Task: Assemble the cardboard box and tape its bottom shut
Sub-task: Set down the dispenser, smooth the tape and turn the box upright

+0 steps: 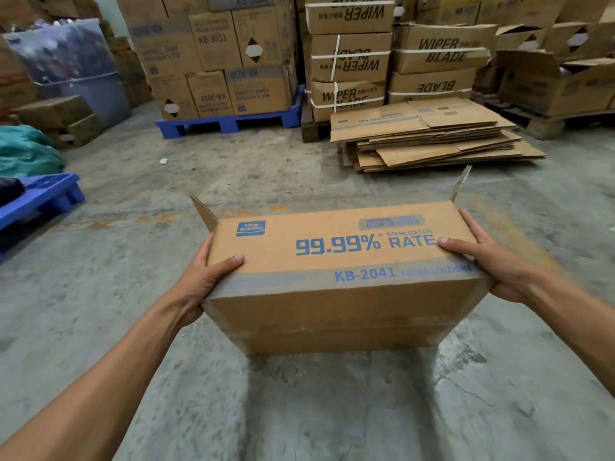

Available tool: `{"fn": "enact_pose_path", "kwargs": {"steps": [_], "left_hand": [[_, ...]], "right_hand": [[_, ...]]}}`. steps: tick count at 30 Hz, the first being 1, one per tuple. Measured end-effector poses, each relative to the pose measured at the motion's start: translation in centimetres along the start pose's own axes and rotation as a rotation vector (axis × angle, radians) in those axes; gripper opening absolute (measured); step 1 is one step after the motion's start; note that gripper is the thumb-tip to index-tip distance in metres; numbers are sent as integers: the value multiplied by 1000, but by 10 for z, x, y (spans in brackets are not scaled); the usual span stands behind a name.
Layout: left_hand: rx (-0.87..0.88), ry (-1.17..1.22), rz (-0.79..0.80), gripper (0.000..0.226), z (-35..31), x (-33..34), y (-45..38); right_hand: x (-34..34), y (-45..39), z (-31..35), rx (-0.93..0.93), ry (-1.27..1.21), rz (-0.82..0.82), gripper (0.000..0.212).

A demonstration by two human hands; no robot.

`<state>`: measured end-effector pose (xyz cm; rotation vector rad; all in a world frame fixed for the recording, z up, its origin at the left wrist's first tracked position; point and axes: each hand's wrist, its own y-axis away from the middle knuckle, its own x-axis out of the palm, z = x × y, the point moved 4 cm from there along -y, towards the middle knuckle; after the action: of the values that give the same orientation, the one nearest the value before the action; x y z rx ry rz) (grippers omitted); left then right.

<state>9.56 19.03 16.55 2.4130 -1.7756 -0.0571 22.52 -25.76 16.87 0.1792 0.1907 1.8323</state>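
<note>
A brown cardboard box point(339, 281) with blue print "99.99% STERILIZATION RATE" and "KB-2041" is held up above the concrete floor, its printed side facing up toward me. My left hand point(203, 281) grips its left end, thumb on the printed face. My right hand point(489, 257) grips its right end the same way. Two loose flaps stick out on the far side at the left and right corners. Clear tape runs along the near face, which is closed. No tape roll is visible.
A pile of flattened cardboard boxes point(429, 138) lies on the floor ahead to the right. Stacked cartons stand on a blue pallet point(229, 123) and beside it. Another blue pallet point(40, 197) and a green bag point(26, 154) are at the left.
</note>
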Motion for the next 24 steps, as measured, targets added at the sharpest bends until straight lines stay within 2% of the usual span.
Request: {"fn": "enact_pose_path", "kwargs": {"steps": [3, 5, 9, 14, 19, 24], "left_hand": [[129, -9, 17, 82, -7, 1, 19], [251, -31, -34, 79, -16, -3, 28], [397, -152, -142, 93, -4, -11, 43], [351, -188, -254, 96, 58, -26, 66], [248, -241, -236, 87, 99, -28, 65], [26, -289, -259, 66, 145, -34, 57]], "right_hand": [[4, 14, 4, -95, -48, 9, 99], [9, 21, 9, -188, -62, -1, 105], [28, 39, -13, -343, 119, -106, 92], [44, 52, -60, -394, 221, -106, 94], [38, 50, -102, -287, 310, -81, 97], [31, 39, -138, -63, 281, -43, 77]]}}
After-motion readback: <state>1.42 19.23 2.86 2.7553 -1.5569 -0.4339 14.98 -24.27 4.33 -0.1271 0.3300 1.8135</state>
